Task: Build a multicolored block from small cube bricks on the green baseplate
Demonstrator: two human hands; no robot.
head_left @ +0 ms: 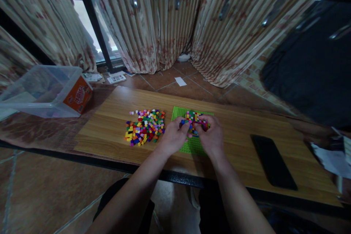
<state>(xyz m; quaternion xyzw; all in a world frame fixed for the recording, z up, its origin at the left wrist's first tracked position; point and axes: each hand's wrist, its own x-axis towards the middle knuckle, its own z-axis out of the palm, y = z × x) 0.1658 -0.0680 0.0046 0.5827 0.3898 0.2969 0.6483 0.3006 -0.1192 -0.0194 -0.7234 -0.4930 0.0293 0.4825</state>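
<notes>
A green studded baseplate lies on the wooden board, with a block of multicoloured toy bricks on it. My left hand is over the plate's left part, fingers closed around a few small toy bricks, blue and green among them. My right hand is at the right side of the brick block. Its thumb and fingers are bent together there, and whatever is between them is hidden. The two hands almost meet over the block. To their left is a loose heap of small coloured bricks.
A black phone rests on the wooden board at the right. At the left is a clear plastic bin with an orange label. Papers lie at the far right edge. Striped curtains hang behind the table.
</notes>
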